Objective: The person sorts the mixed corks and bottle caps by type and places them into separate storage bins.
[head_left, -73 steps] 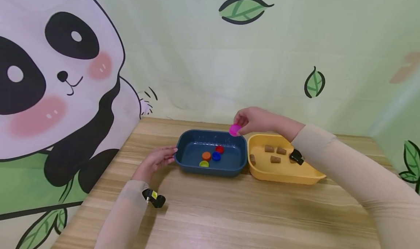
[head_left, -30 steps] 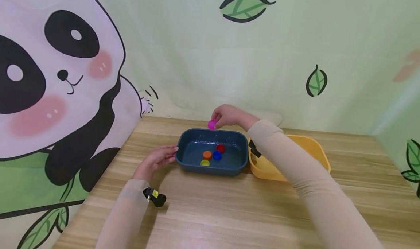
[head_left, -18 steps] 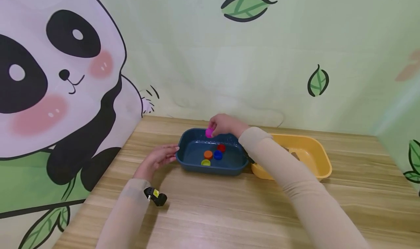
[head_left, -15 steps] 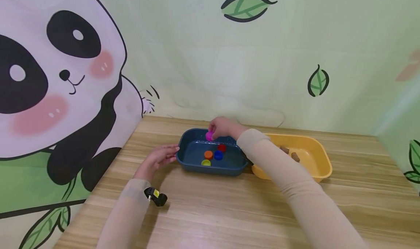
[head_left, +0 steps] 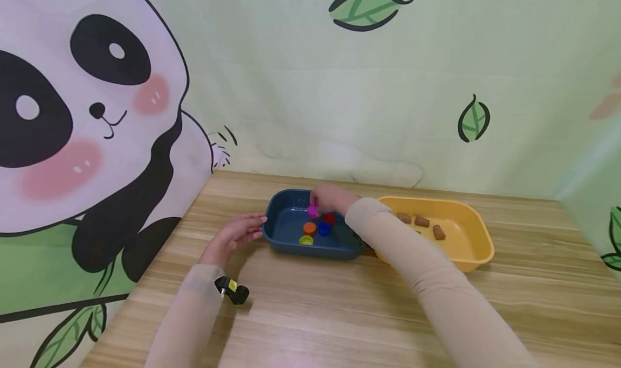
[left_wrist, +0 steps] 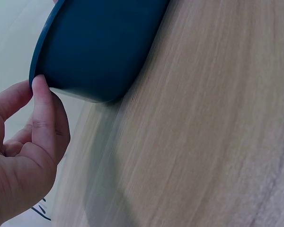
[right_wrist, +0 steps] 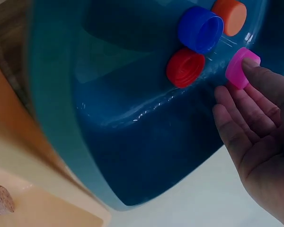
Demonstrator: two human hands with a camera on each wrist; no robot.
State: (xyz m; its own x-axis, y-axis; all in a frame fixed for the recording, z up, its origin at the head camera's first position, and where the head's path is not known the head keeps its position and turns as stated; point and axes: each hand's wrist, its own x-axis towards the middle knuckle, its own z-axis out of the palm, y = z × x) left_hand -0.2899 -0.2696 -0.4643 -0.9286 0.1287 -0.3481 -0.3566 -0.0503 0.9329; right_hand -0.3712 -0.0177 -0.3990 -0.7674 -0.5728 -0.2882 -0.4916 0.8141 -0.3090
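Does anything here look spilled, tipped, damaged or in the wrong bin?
Nothing stands out. The blue bin holds only bottle caps, with the right hand pinching a pink cap low inside it. The yellow bin holds only brown cork-like pieces. Both bins sit flat on the table; the left hand touches the blue bin's end.
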